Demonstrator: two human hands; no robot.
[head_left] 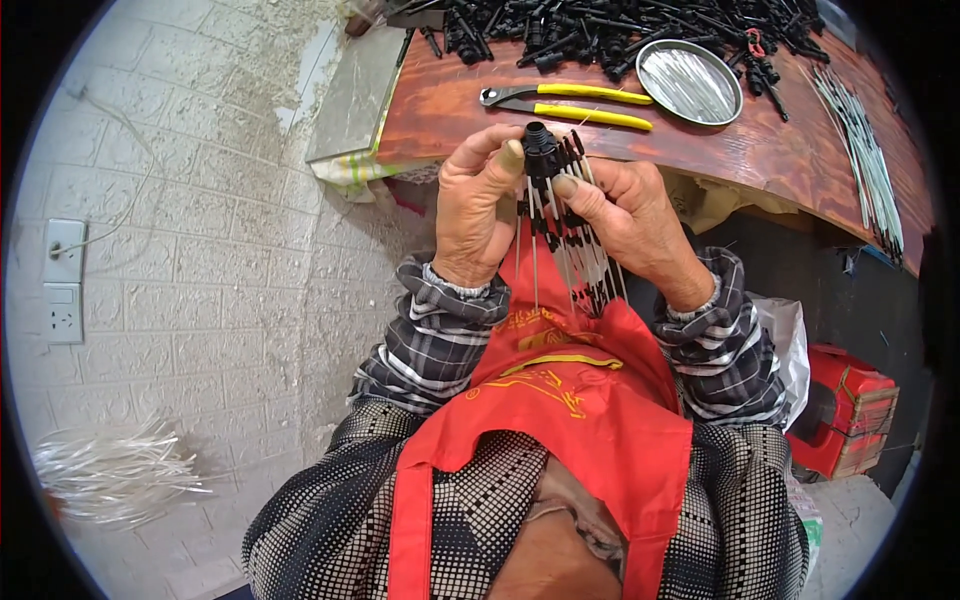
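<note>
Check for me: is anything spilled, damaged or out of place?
The white wall left of the table has a rough, discoloured patch, unlike its paler brick pattern. Otherwise nothing stands out; the held black piece shows no obvious damage.

Counter (450, 120) presents as glossy wood; dish (702, 123), shiny metal; plier grips (595, 117), smooth plastic; fitting (540, 142), ribbed plastic; apron (600, 440), matt cloth.

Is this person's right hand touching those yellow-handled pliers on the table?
Apart. The head view shows it: a bare strip of reddish tabletop lies between the right hand and the pliers.
</note>
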